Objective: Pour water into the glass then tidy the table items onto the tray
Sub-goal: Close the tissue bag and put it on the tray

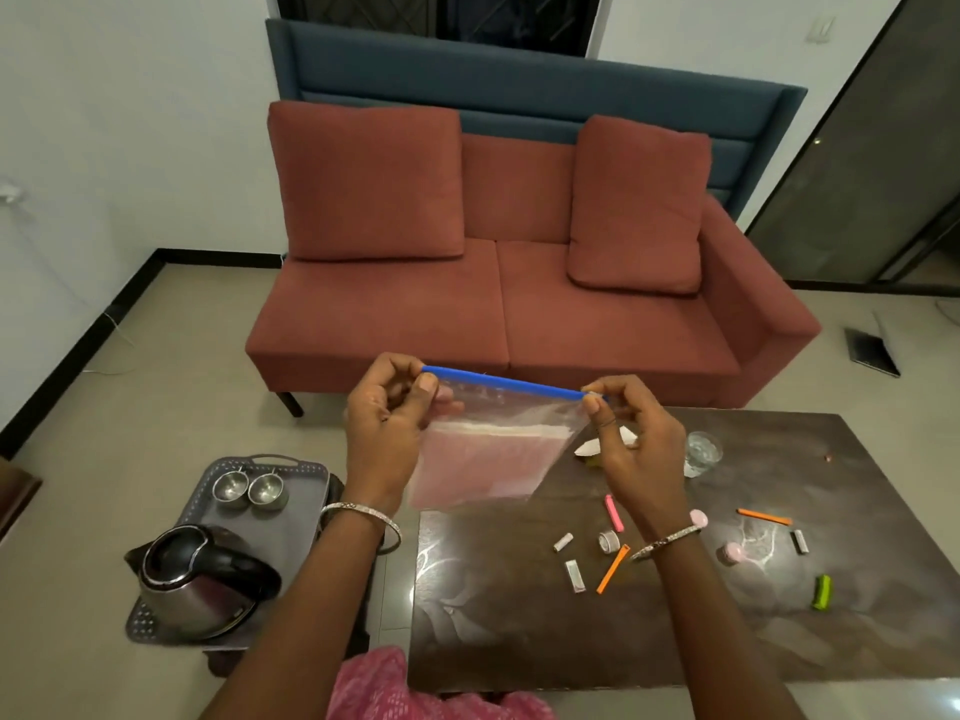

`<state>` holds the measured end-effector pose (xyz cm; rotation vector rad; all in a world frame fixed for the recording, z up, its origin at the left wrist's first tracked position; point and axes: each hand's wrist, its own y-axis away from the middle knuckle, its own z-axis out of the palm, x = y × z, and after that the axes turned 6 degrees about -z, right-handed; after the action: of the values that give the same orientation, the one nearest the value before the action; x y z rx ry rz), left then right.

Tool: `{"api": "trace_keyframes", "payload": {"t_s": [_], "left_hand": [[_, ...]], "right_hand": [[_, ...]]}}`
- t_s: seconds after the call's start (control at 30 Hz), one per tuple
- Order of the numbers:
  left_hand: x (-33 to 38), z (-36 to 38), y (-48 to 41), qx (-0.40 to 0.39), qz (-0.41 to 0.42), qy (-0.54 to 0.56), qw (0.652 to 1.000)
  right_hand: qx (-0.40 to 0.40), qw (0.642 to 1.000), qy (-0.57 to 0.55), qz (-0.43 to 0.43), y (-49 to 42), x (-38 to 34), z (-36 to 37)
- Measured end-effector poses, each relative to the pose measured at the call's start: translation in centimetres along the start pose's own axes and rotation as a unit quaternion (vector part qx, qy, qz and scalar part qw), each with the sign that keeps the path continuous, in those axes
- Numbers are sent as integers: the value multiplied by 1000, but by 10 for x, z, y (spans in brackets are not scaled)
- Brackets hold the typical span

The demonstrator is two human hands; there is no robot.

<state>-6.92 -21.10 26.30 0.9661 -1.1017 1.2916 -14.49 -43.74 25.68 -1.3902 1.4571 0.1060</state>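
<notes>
Head-cam view, looking down over a dark wooden coffee table (519,631) twd a red sofa (493,304).

A clear zip-lock bag (488,454) is held up in mid-air above the table's near-left corner, with pale pink contents seen in its lower part. Its blue seal strip (501,380) is stretched roughly level btwn both hands. The strip's left end is pinched by the left hand (382,423), thumb and curled fingers closed on it. The right end is pinched by the right hand (639,444) in the same way. A metal bangle is worn on each wrist.

A glass (702,452) w/ water in it is seen upright on the table, just right of the right hand. A white folded paper item (587,449) is partly hidden behind that hand.

Small items are scattered on the tabletop, apart from one another: a pink clip (614,513), two orange clips (613,569) (764,517), a green clip (822,592), three small silver wrapped pieces (563,542) (575,576) (800,541), and two pink round items (698,518) (730,553).

A grey tray (306,491) is placed left of the table. An electric kettle (197,579) is set on its near end; two steel bowls (231,486) (267,490) are set side by side at its far end.

A laptop (872,350) lies on the floor at far right.
</notes>
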Motion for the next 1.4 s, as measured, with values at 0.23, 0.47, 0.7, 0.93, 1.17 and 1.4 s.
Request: {"api": "trace_keyframes", "payload": {"t_s": [0.23,0.47,0.7,0.93,1.17,1.4], "left_hand": [[3,13,-2,-6,-21,61,998],[-26,-7,15,52,-97,-1,994],[-40,-37,35,209,-99,3,973],[-24,-90,17,231,-96,16,968],[-22,-191,-22,159,-190,-74,966],[-40,-295,-70,113,-175,-335,919]], "right_hand": [[-94,922,-322,193,1,12,14],[-96,911,-334,220,-8,10,44],[-61,920,-315,225,-5,2,83],[-218,901,-328,182,-8,-15,142],[-272,905,-253,206,-8,-43,217],[-283,930,-166,167,-6,-64,314]]}}
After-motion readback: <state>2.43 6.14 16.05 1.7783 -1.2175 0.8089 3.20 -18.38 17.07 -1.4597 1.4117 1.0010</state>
